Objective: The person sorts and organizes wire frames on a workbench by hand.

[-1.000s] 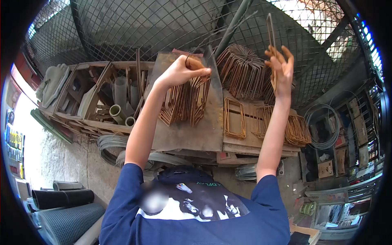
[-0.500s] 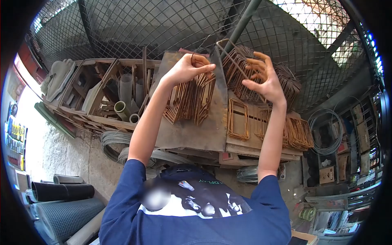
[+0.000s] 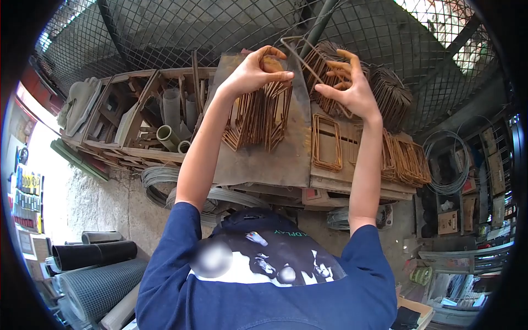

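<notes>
A rusty rectangular rebar stirrup is tilted in the air between my hands. My right hand has it by the thumb and curved fingers, with the fingers loosely spread. My left hand is over the top of a row of upright stirrups; its fingers curl, apart from the thumb, and nothing shows in them. That row stands on a flat metal sheet. Behind my right hand, more stirrups are bunched together, with another bundle to their right.
Flat stirrups and a leaning stack lie on the wooden bench at right. A wire mesh fence rises behind. Wooden crates with pipes stand left. Wire coils lie below, and mesh rolls at lower left.
My right hand and the stirrup with it have shifted left, closer to my left hand. My left thumb and fingers have parted. The camera view has shifted slightly.
</notes>
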The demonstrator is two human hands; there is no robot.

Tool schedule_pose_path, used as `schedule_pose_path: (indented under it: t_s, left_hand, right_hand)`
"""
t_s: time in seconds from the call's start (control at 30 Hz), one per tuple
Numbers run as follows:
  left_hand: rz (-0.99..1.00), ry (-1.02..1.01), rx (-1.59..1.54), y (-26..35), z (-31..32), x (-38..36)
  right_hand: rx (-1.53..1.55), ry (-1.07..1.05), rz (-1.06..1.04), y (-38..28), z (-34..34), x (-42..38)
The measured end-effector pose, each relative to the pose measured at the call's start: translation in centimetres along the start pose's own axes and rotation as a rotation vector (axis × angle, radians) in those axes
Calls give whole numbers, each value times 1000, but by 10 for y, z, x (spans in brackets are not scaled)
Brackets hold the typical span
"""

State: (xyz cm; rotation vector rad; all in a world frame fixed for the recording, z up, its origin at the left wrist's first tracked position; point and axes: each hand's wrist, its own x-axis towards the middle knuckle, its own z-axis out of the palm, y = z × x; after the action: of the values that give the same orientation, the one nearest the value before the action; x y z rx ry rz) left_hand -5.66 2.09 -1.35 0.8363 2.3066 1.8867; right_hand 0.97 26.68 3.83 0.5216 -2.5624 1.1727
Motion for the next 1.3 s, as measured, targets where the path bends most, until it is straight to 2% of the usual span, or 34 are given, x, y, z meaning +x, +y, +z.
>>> schedule_pose_path:
  t_s: [0.1, 0.17, 0.3, 0.37, 0.53, 0.6, 0.73, 0.83, 1.03, 1.3]
  left_hand:
    - [44, 45, -55, -11, -1, 3]
    - [91, 109, 46, -11, -2, -1]
    - [83, 108, 34, 8, -1, -9]
    - [-6, 129, 83, 13, 1, -9]
    - [8, 69, -12, -1, 3, -1]
    - [44, 139, 152, -3, 2, 0]
    - [113, 178, 97, -1, 7, -2]
    - [37, 147, 202, 6, 5, -4]
    - [125, 161, 81, 0, 8, -3]
    - [136, 160, 26, -3, 5, -4]
  right_hand:
    - [51, -51, 19, 4, 5, -2]
    - [31, -56, 28, 8, 8, -5]
    - [-52, -91, 41, 5, 8, -16]
    - [-114, -120, 46, 0, 9, -24]
    - [-153, -103, 29, 0, 14, -41]
    - [-174, -109, 61, -1, 16, -46]
    - [-166, -135, 76, 5, 25, -55]
    - [-138, -148, 95, 12, 32, -62]
    - [-123, -114, 125, 15, 36, -71]
    - [-98, -82, 75, 21, 37, -74]
